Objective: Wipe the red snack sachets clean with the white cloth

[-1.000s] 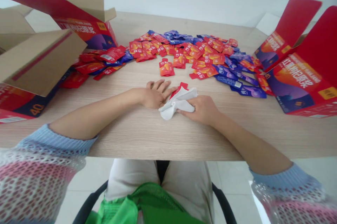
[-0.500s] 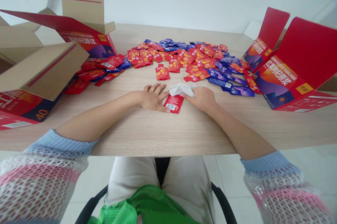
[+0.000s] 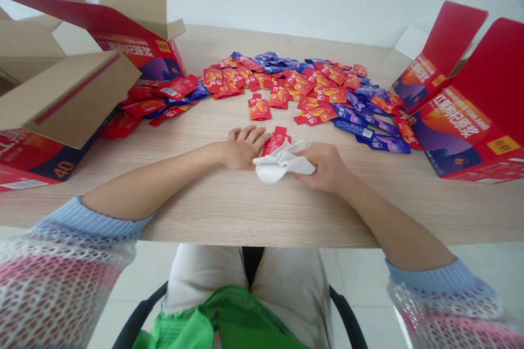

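Your right hand (image 3: 325,166) is clamped on a crumpled white cloth (image 3: 278,166) lying partly over a red sachet (image 3: 275,141), left hand (image 3: 243,148) open and flat on the table top (image 3: 196,199), with the loose red and blue sachets (image 3: 282,84) spread ahead between open cartons (image 3: 458,130), their insides unseen.

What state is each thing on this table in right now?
Left hand: open, resting flat on the table, fingers spread.
Right hand: closed around the cloth.
White cloth: crumpled.
Red sachet: flat, partly under the cloth.
Loose sachets: scattered, red and blue mixed.
Back left box: open, flaps up.
Right box: open, flaps up.
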### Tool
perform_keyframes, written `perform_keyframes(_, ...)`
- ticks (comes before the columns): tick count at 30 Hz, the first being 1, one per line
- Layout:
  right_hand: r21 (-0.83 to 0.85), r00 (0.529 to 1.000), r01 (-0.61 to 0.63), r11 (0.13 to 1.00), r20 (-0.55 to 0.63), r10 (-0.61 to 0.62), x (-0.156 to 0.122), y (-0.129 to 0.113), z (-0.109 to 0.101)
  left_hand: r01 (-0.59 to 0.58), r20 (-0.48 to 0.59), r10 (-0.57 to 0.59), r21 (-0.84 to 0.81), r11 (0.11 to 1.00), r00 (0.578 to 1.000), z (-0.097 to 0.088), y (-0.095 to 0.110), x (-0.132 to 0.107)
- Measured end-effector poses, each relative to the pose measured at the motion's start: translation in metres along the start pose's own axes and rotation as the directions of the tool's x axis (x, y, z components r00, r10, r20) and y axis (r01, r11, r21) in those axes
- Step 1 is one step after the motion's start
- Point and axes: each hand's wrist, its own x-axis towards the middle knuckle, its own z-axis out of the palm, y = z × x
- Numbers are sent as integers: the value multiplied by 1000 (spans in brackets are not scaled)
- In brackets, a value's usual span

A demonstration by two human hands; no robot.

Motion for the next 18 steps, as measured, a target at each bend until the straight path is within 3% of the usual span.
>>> perform_keyframes(2, 40, 987, 41, 998, 156, -47, 3, -5, 4, 3, -15, -2, 5, 1000, 1000, 1, -1, 1)
perform_keyframes(5, 1, 962, -115, 993, 250, 111, 9, -5, 4, -15, -4, 15, 6, 1000, 1000, 0, -3, 1)
perform_keyframes(9, -103, 935, -267, 958, 211, 284, 14, 5, -2, -55, 42, 57, -57, 997, 997, -9, -8, 1)
perform_keyframes(18, -274, 862, -467, 841, 72, 503, 15, 40, -5, -49, 96, 60, -117, 992, 994, -22, -14, 5)
